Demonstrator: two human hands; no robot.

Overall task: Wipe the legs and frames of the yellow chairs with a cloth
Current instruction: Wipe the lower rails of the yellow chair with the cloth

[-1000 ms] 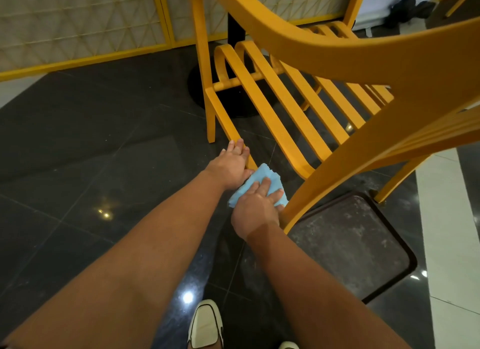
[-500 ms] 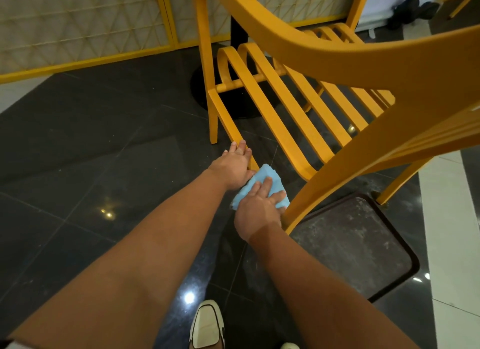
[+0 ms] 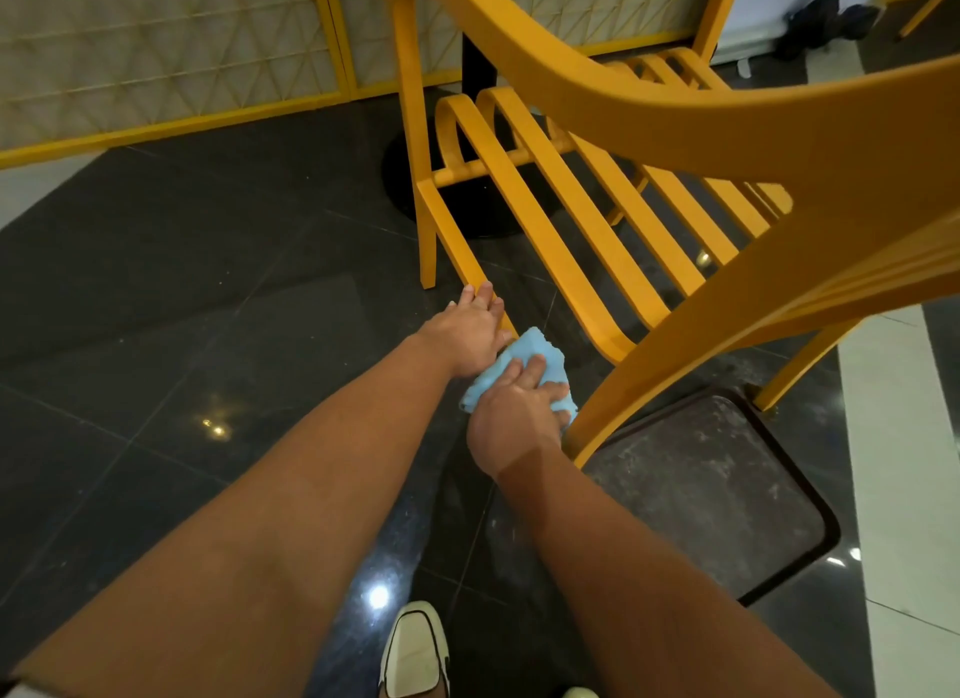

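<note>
Yellow wood runs the whole scene: the chair (image 3: pixel 613 240) stands tipped toward the person, its slats sloping down and its side rail (image 3: pixel 457 245) slanting from the far leg (image 3: pixel 427 240) down toward the hands. That rail is the part being cleaned, and its long axis runs away from the person, up and to the left, from the spot where the blue cloth (image 3: pixel 524 351) sits.

The cloth lies at the rail's near, low end, pressed there under the right hand (image 3: pixel 511 411), whose fingers lie flat and spread over it, pushing it down more than gripping it. The left hand (image 3: pixel 467 333) lies just beyond, fingers curled over the same rail, steadying it; it touches the cloth's upper edge.

So the unwiped length of rail lies ahead of the right hand and past the left, along that upward slant. By my judgement the next stroke has to follow the rail away from the body, and the left hand, being farther up, stands in its path and would need to shift. The curved rear leg (image 3: pixel 675 364) lies just to the right of the cloth, close to the right hand. Beneath it all is a dark polished floor (image 3: pixel 182 307).
</note>
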